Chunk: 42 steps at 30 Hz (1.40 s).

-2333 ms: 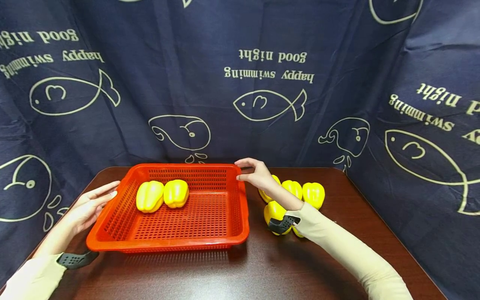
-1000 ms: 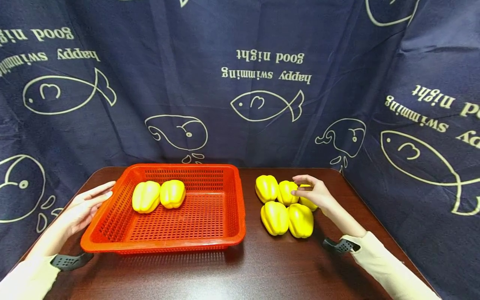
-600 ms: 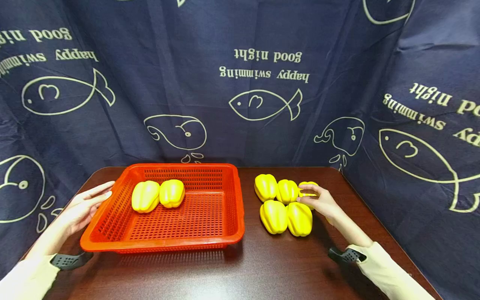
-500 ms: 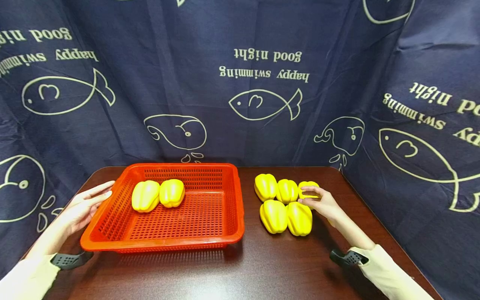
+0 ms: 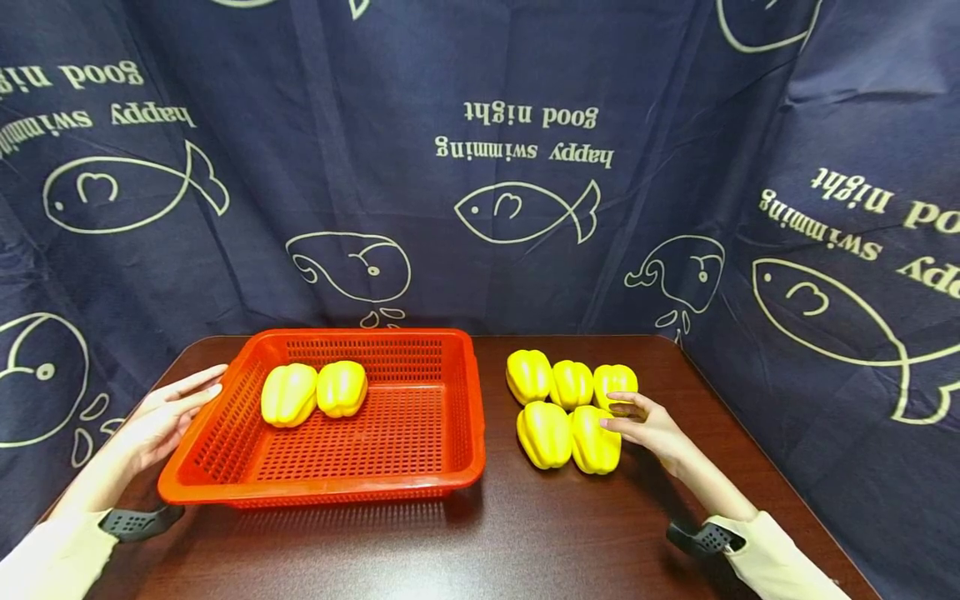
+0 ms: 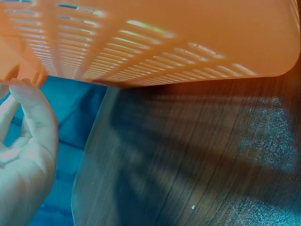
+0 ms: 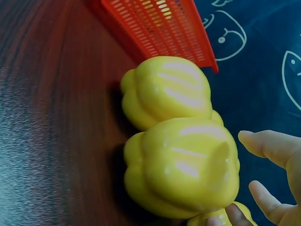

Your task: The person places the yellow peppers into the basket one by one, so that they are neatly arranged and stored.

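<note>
A red perforated plastic basket [image 5: 465, 367] sits on the table's left half, holding two yellow bell peppers [image 5: 289, 395] side by side. My left hand [image 5: 161, 425] is at its left side, fingers fairly straight, fingertips touching the rim. In the left wrist view the thumb [image 6: 40, 113] reaches the rim's corner. To the right of the basket lie several more yellow bell peppers, three behind and two in front. Over the front right pepper [image 5: 597, 442] is my right hand [image 5: 656, 432], fingers spread apart around its right side; nothing is held. The right wrist view shows that pepper [image 7: 183, 167] beside the fingertips.
A dark brown wooden table [image 5: 360, 550] carries everything. Navy curtains [image 5: 525, 275] with white fish and lettering rise close behind its back edge and along its right side. Dark bands are strapped on both wrists, over cream sleeves.
My right hand has left the basket's right rim, gone right over the back peppers, then come forward to the front right pepper. The left hand has stayed at the rim; the peppers lie unmoved.
</note>
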Each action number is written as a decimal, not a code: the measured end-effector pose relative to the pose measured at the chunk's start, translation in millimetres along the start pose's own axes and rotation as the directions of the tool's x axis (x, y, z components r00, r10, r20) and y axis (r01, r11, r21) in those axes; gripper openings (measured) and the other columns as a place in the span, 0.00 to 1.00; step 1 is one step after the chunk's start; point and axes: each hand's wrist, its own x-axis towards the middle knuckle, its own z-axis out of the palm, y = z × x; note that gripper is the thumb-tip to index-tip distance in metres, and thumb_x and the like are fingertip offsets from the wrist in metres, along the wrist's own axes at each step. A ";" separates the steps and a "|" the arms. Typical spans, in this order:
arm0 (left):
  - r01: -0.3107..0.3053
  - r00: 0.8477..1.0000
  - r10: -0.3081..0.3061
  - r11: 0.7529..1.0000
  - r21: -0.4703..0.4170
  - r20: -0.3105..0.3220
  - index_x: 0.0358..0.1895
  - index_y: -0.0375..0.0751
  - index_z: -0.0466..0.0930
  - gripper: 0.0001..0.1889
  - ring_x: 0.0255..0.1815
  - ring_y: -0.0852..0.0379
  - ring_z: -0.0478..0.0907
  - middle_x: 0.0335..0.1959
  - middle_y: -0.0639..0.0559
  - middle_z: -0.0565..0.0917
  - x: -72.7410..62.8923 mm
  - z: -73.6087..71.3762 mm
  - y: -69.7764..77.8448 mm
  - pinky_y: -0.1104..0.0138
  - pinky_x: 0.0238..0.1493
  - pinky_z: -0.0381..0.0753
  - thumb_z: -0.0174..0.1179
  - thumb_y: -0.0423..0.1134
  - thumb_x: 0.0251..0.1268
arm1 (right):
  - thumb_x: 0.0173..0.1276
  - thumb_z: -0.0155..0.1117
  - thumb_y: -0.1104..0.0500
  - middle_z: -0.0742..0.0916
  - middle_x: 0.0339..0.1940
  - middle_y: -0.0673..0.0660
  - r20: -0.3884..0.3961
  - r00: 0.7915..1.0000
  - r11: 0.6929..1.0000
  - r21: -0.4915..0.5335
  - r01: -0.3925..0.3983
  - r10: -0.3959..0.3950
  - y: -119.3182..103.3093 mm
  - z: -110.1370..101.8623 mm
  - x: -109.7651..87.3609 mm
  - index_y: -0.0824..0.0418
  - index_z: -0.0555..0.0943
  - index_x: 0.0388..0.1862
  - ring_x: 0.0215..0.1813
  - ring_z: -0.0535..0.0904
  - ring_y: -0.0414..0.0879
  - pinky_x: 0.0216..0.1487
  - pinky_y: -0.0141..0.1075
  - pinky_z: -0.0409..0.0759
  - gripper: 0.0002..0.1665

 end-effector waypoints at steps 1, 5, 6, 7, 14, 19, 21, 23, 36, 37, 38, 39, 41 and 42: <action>0.001 1.000 -0.001 1.000 -0.012 0.005 0.56 0.60 0.80 0.24 0.39 0.62 0.85 0.47 0.62 0.86 -0.2 -0.4 -0.5 0.69 0.38 0.85 0.41 0.27 0.75 | 0.63 0.67 0.58 0.73 0.63 0.72 0.000 1.000 1.000 -0.001 -0.007 0.007 1.6 0.7 -1.0 0.70 0.63 0.68 0.53 0.76 0.43 0.49 0.34 0.78 0.39; -0.001 1.000 0.003 0.999 -0.046 0.027 0.56 0.59 0.80 0.25 0.42 0.61 0.85 0.48 0.62 0.86 -0.4 -0.5 -2.6 0.67 0.40 0.85 0.40 0.26 0.76 | 0.63 0.67 0.56 0.73 0.63 0.71 -0.007 0.999 0.999 -0.002 -0.042 0.042 9.5 2.8 -3.8 0.69 0.64 0.67 0.55 0.75 0.45 0.49 0.32 0.78 0.38; -0.002 0.999 0.003 0.999 -0.054 0.034 0.57 0.58 0.80 0.25 0.43 0.61 0.85 0.49 0.61 0.85 -0.4 -0.6 -3.0 0.67 0.40 0.86 0.39 0.26 0.76 | 0.63 0.67 0.56 0.73 0.63 0.70 -0.007 0.999 0.999 0.006 -0.051 0.051 11.5 3.1 -4.2 0.68 0.64 0.67 0.54 0.75 0.44 0.49 0.31 0.78 0.38; -0.004 0.999 0.006 0.999 -0.050 0.036 0.57 0.58 0.80 0.24 0.43 0.61 0.85 0.49 0.61 0.85 -0.5 -0.5 -3.3 0.67 0.40 0.85 0.40 0.26 0.76 | 0.63 0.67 0.56 0.72 0.63 0.70 -0.003 0.998 0.998 0.015 -0.057 0.057 13.3 3.4 -4.6 0.68 0.63 0.68 0.53 0.76 0.44 0.49 0.31 0.78 0.38; -0.017 1.000 0.017 0.999 -0.030 0.020 0.56 0.58 0.80 0.24 0.42 0.63 0.85 0.48 0.63 0.85 -2.0 0.9 -2.2 0.69 0.40 0.85 0.42 0.27 0.75 | 0.64 0.66 0.59 0.72 0.62 0.66 0.045 0.997 0.991 0.116 -0.065 0.060 23.2 8.1 -5.5 0.69 0.60 0.69 0.48 0.77 0.37 0.48 0.29 0.78 0.39; -0.012 1.000 0.013 0.999 -0.049 0.029 0.57 0.58 0.80 0.24 0.43 0.62 0.85 0.49 0.62 0.85 -2.5 1.0 -1.8 0.68 0.40 0.85 0.41 0.27 0.75 | 0.65 0.64 0.58 0.73 0.62 0.64 0.065 0.996 0.988 0.139 -0.073 0.064 28.4 11.1 -4.8 0.68 0.57 0.70 0.49 0.77 0.35 0.50 0.29 0.78 0.40; -0.013 0.999 0.015 0.998 -0.055 0.034 0.57 0.58 0.80 0.24 0.43 0.62 0.85 0.49 0.62 0.85 -2.3 0.9 -2.1 0.68 0.41 0.85 0.41 0.26 0.75 | 0.66 0.64 0.58 0.73 0.62 0.64 0.073 0.996 0.986 0.154 -0.071 0.060 29.8 11.7 -4.4 0.68 0.56 0.71 0.49 0.77 0.35 0.50 0.29 0.78 0.41; -0.016 0.999 0.018 0.999 -0.050 0.034 0.57 0.58 0.80 0.24 0.43 0.62 0.85 0.49 0.62 0.85 -2.1 0.7 -2.4 0.68 0.41 0.85 0.41 0.26 0.75 | 0.66 0.64 0.59 0.72 0.62 0.64 0.081 0.995 0.983 0.172 -0.067 0.053 30.9 11.9 -3.9 0.68 0.55 0.72 0.49 0.78 0.35 0.51 0.29 0.78 0.41; -0.016 1.000 0.016 1.000 0.003 0.002 0.56 0.60 0.80 0.24 0.40 0.63 0.85 0.47 0.62 0.86 -0.7 -0.1 -1.5 0.69 0.38 0.85 0.42 0.27 0.75 | 0.63 0.65 0.63 0.72 0.63 0.64 0.156 0.987 0.987 0.162 0.016 -0.042 33.1 7.5 -5.7 0.72 0.55 0.70 0.50 0.78 0.35 0.50 0.30 0.80 0.42; -0.016 1.000 0.016 1.000 0.005 0.001 0.56 0.60 0.80 0.24 0.40 0.63 0.85 0.47 0.62 0.86 -0.7 -0.1 -1.4 0.69 0.38 0.85 0.42 0.27 0.75 | 0.63 0.65 0.63 0.72 0.63 0.64 0.153 0.987 0.987 0.160 0.016 -0.041 32.7 7.5 -5.8 0.72 0.56 0.70 0.50 0.78 0.35 0.50 0.30 0.80 0.42; -0.016 1.000 0.016 1.000 0.004 0.002 0.56 0.60 0.80 0.24 0.40 0.63 0.85 0.47 0.62 0.86 -0.7 0.0 -1.3 0.69 0.38 0.85 0.42 0.27 0.75 | 0.63 0.65 0.63 0.72 0.62 0.64 0.149 0.988 0.987 0.158 0.015 -0.039 32.4 7.7 -5.9 0.72 0.56 0.70 0.49 0.78 0.36 0.50 0.30 0.80 0.42; -0.015 1.000 0.015 1.000 -0.002 0.006 0.57 0.60 0.80 0.24 0.40 0.63 0.85 0.47 0.62 0.86 -0.7 -0.1 -1.3 0.69 0.38 0.85 0.42 0.27 0.75 | 0.63 0.65 0.63 0.72 0.62 0.64 0.146 0.989 0.988 0.155 0.012 -0.035 32.0 7.8 -6.1 0.71 0.56 0.70 0.49 0.78 0.36 0.50 0.30 0.80 0.42; -0.014 1.000 0.014 1.000 -0.015 0.017 0.57 0.59 0.80 0.24 0.42 0.62 0.85 0.48 0.62 0.86 -0.4 -0.2 -1.5 0.68 0.39 0.85 0.41 0.27 0.75 | 0.63 0.65 0.63 0.73 0.61 0.63 0.137 0.990 0.989 0.150 0.008 -0.029 31.4 8.1 -6.5 0.71 0.57 0.70 0.49 0.79 0.36 0.50 0.30 0.80 0.42; -0.013 1.000 0.014 1.000 -0.018 0.019 0.57 0.59 0.80 0.24 0.42 0.62 0.85 0.48 0.62 0.86 -0.3 -0.2 -1.6 0.68 0.39 0.85 0.41 0.26 0.75 | 0.63 0.65 0.63 0.74 0.60 0.63 0.134 0.991 0.989 0.148 0.006 -0.027 31.1 8.2 -6.6 0.71 0.57 0.70 0.49 0.79 0.36 0.50 0.30 0.80 0.41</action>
